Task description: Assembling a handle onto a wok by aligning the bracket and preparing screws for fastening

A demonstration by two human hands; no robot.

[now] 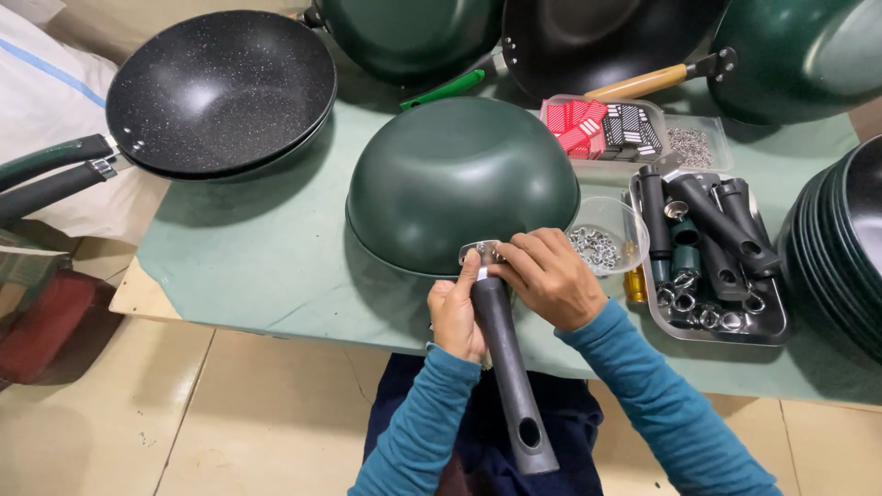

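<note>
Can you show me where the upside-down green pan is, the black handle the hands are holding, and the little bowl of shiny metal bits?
green pan (459, 179), head view, on its domed underside.
black handle (505, 358), head view, on the middle of its shaft.
clear bowl (629, 225), head view, on its right rim.

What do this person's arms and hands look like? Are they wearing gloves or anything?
No gloves: the left hand and right hand are bare, with no rings or watch that I can see. Both arms are covered by long teal sleeves of a soft, slightly creased fabric, with snug cuffs ending at the wrists. No markings show on the sleeves.
</note>
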